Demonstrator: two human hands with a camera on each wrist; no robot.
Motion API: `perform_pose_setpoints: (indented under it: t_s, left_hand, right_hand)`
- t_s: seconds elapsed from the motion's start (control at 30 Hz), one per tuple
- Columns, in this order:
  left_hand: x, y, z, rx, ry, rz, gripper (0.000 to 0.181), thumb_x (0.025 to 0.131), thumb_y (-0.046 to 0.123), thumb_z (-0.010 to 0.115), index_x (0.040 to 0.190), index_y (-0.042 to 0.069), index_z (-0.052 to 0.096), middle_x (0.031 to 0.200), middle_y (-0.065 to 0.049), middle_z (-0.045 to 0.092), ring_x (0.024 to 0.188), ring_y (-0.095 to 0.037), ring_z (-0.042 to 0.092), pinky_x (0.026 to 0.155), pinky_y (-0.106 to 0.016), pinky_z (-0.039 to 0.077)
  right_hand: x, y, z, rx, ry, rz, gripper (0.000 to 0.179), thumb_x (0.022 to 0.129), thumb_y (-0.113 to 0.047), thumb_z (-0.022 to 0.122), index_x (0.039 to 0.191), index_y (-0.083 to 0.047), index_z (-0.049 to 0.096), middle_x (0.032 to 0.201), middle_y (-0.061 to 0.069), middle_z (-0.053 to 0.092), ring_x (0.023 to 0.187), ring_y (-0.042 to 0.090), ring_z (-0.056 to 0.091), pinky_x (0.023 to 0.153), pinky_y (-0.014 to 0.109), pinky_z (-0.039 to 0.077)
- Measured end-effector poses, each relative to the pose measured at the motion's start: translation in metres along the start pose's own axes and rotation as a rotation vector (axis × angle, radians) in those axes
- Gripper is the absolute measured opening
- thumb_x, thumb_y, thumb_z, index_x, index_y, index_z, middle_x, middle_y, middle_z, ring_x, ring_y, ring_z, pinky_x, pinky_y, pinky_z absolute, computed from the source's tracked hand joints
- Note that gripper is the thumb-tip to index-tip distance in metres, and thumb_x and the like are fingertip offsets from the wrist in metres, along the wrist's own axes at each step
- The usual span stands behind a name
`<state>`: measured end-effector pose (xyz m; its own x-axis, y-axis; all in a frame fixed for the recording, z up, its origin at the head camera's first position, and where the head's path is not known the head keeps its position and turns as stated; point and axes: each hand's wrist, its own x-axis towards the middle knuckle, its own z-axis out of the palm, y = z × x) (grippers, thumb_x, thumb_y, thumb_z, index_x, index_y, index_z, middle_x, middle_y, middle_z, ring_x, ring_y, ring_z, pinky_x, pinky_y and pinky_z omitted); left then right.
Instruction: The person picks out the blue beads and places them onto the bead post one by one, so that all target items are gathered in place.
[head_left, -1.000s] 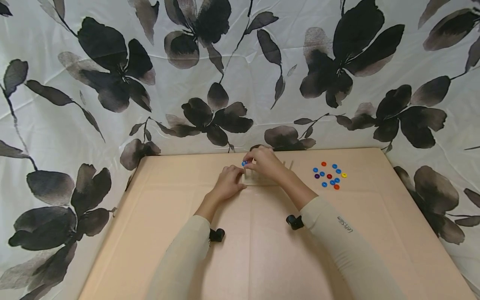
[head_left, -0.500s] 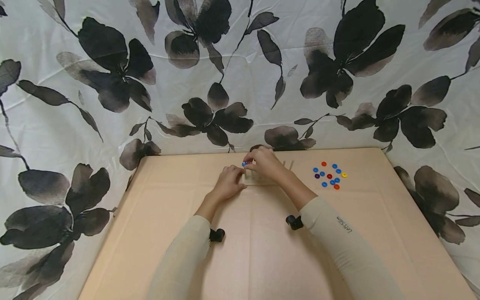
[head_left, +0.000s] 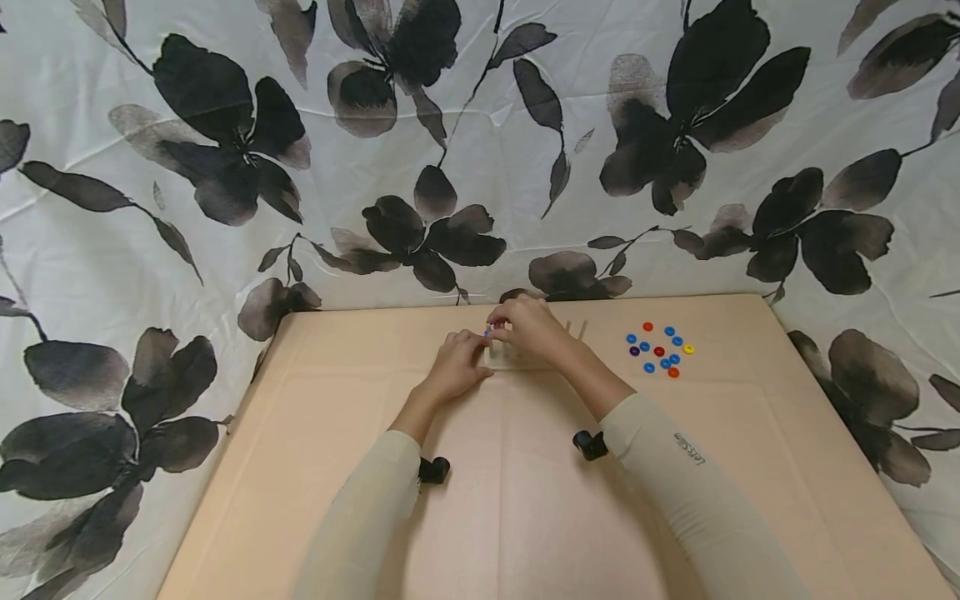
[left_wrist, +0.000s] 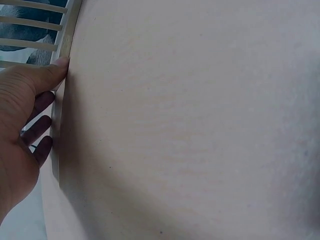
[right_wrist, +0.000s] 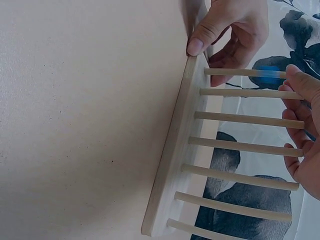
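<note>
In the right wrist view a pale wooden base (right_wrist: pixel 172 150) carries several thin upright pegs in a row. My left hand (head_left: pixel 455 367) grips the base's end, thumb on the near face and fingers behind. A blurred blue ring (right_wrist: pixel 270 74) is around the endmost peg, a little below its tip. My right hand (head_left: pixel 529 327) is at that tip, thumb against it and the other fingers curled; the ring shows just apart from the thumb. Whether the fingers pinch anything is hidden. In the head view the hands cover most of the peg rack (head_left: pixel 517 360).
To the right of the rack several small rings lie loose: blue (head_left: pixel 648 367), red (head_left: pixel 658 352), orange (head_left: pixel 673 372), yellow (head_left: pixel 688 349) and dark purple (head_left: pixel 634 351). The tan tabletop (head_left: pixel 480 500) ends just behind the rack, against a floral cloth (head_left: pixel 450 150).
The blue ring at the right fingertips has shifted slightly down along the peg. Both hands stay in nearly the same place.
</note>
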<state>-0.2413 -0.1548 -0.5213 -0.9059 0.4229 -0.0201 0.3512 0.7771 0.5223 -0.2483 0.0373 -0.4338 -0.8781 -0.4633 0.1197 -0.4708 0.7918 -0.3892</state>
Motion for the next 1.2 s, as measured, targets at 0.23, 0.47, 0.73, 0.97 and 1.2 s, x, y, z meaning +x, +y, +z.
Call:
perform_pose_setpoints:
  t_s: [0.23,0.47,0.73,0.97,1.2]
  left_hand:
    - [0.001,0.0,0.0,0.0,0.002,-0.01,0.05,0.088,0.028,0.084,0.13,0.009,0.067,0.131,-0.01,0.061,0.125,-0.031,0.05,0.109,-0.048,0.041]
    - [0.001,0.001,0.0,-0.013,-0.002,-0.02,0.051,0.088,0.027,0.084,0.133,0.008,0.066,0.133,-0.011,0.061,0.127,-0.031,0.049,0.111,-0.048,0.04]
    - [0.001,0.002,0.0,-0.003,-0.007,-0.033,0.053,0.088,0.027,0.083,0.135,0.009,0.065,0.135,-0.01,0.06,0.128,-0.03,0.049,0.112,-0.047,0.039]
    - [0.0,0.003,0.0,-0.022,-0.01,-0.038,0.053,0.088,0.026,0.083,0.135,0.009,0.065,0.136,-0.011,0.06,0.129,-0.031,0.048,0.113,-0.046,0.039]
    - [-0.002,0.004,-0.001,-0.026,-0.013,-0.044,0.053,0.088,0.026,0.083,0.135,0.01,0.065,0.137,-0.011,0.059,0.13,-0.03,0.047,0.114,-0.046,0.038]
  right_hand:
    - [0.0,0.001,-0.001,-0.006,-0.002,0.022,0.016,0.094,-0.029,0.078,0.107,-0.02,0.081,0.106,-0.003,0.078,0.104,0.027,0.065,0.094,0.053,0.046]
    - [-0.004,0.001,-0.01,0.045,-0.011,0.058,0.026,0.095,-0.029,0.076,0.116,-0.014,0.078,0.107,0.001,0.077,0.111,0.026,0.065,0.101,0.053,0.043]
    - [-0.022,0.014,-0.033,0.097,0.053,0.02,0.029,0.094,-0.026,0.077,0.118,-0.01,0.077,0.105,0.004,0.077,0.103,0.026,0.063,0.094,0.049,0.047]
    - [-0.048,0.035,-0.055,0.146,0.122,0.033,0.028,0.093,-0.023,0.078,0.117,-0.009,0.077,0.106,0.007,0.075,0.103,0.026,0.063,0.091,0.044,0.05]
    - [-0.082,0.057,-0.071,0.143,0.131,0.105,0.03,0.095,-0.023,0.077,0.12,-0.007,0.074,0.109,0.009,0.073,0.107,0.028,0.062,0.092,0.047,0.052]
